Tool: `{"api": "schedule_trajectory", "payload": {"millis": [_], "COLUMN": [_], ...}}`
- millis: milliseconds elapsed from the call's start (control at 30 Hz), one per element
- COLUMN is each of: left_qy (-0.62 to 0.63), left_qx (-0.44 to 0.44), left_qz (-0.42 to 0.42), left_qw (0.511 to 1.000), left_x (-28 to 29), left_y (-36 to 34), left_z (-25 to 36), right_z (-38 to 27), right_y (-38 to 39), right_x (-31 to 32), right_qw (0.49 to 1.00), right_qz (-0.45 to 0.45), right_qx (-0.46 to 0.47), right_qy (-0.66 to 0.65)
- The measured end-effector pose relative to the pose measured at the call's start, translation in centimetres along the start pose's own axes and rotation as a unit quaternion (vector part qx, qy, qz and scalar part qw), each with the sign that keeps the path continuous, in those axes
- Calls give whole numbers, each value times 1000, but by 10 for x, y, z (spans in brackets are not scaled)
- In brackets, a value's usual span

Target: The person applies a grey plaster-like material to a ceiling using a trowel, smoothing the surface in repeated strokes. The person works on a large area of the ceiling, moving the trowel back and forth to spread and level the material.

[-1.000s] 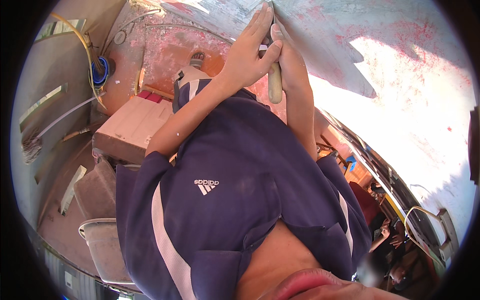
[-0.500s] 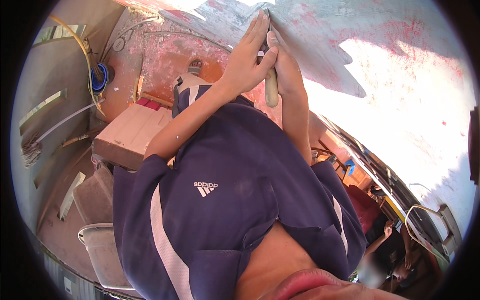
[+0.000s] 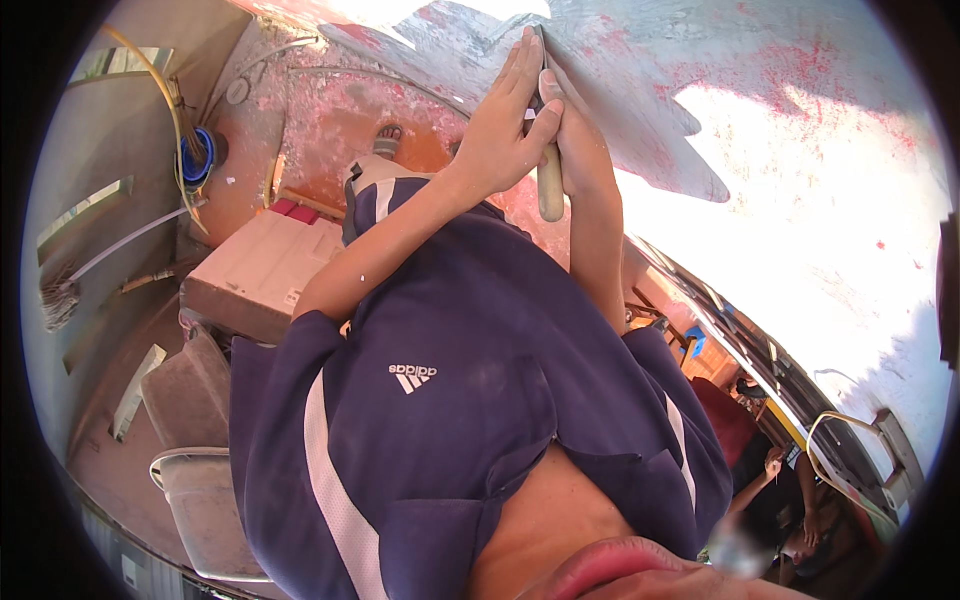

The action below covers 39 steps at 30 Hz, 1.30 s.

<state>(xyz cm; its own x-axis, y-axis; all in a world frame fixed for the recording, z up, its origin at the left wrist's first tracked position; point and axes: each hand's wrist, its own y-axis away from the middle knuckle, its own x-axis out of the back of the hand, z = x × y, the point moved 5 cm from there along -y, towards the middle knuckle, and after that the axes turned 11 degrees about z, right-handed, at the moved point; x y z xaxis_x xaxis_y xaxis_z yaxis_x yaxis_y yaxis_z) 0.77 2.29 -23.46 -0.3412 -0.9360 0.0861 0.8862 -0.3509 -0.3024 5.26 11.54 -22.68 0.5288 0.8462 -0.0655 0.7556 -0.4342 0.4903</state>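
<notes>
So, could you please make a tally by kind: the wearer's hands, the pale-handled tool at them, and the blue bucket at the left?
Hands: 2, left hand and right hand
Pale-handled tool: 1
Blue bucket: 1
Total: 4

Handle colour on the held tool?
Pale beige handle; shows best in the head view.

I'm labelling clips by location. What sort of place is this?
Perhaps a semi-open yard or terrace under renovation: a sunlit wall is patched red and whitish, the reddish floor is smeared pale, and a blue bucket stands on it.
</notes>
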Motion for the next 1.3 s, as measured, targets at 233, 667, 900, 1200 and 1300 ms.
{"api": "schedule_trajectory", "payload": {"millis": [233,667,900,1200,1300], "left_qy": [-16,-24,-19,-26,-19], "left_qx": [3,-9,29,20,17], "left_qz": [0,10,34,35,-18], "left_qw": [1000,1000,999,999,1000], "left_x": [6,-2,2,0,-7], "left_y": [-3,4,-3,2,5], "left_z": [3,-3,-14,-10,-9], "right_z": [2,-1,5,5,14], "right_y": [-1,2,-13,-2,-2], "right_x": [-3,0,-9,-5,7], "right_qw": [999,996,999,999,996], "right_qz": [5,46,-8,4,56], "right_qx": [0,65,-29,34,-64], "right_qy": [-53,38,15,15,7]}}
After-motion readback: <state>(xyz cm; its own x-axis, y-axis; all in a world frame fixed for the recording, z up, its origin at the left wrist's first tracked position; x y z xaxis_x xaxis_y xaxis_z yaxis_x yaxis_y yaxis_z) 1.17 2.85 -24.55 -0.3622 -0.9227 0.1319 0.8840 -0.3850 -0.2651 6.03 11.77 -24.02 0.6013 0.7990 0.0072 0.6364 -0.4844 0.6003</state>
